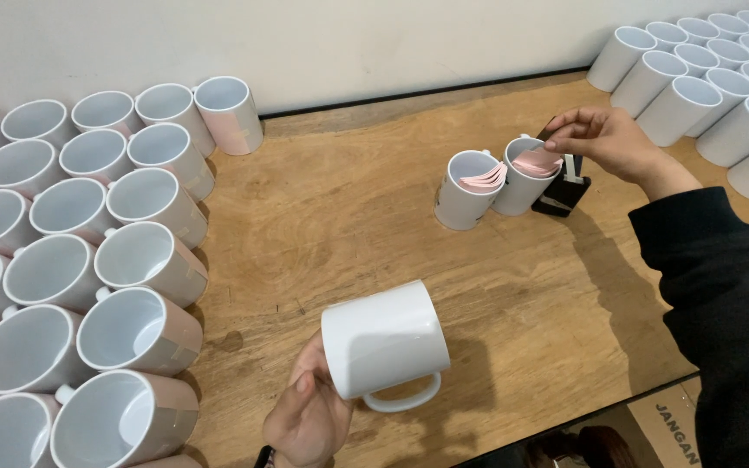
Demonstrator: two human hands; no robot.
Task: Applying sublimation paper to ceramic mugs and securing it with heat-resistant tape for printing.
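Nearest: left hand point(305, 416) at the bottom edge of the view, just inside the desk's point(348, 225) near edge. It grips a plain white mug point(383, 340) by the base end, fingers wrapped round the lower wall. Mug held on its side above the wood, handle pointing down toward the near edge, mouth turned away to the right. Wrist bent upward, palm facing the mug.

Near edge of the desk runs diagonally at lower right; a cardboard box point(674, 425) shows below it, off the desk.

Left side: a dense block of wrapped mugs point(140, 334), mouths tilted toward the camera, rows touching one another, filling the desk from the bottom-left corner back to the wall point(348, 43). Open wood lies between this block and the held mug, and widens toward the middle of the desk.

Mid-desk, right of centre: two upright mugs point(470, 195) touching side by side, each with pink sheets point(487, 179) standing inside. A dark tape dispenser point(565, 192) stands just behind the right one.

Right hand point(604, 139) hovers over the right-hand mug, arm in a dark sleeve point(721, 286) reaching in from the right edge. Fingers pinched narrow on something small and dark, possibly a strip from the dispenser; view too small to confirm.

Far right corner: a second cluster of blank white mugs point(704, 87), packed up to the wall
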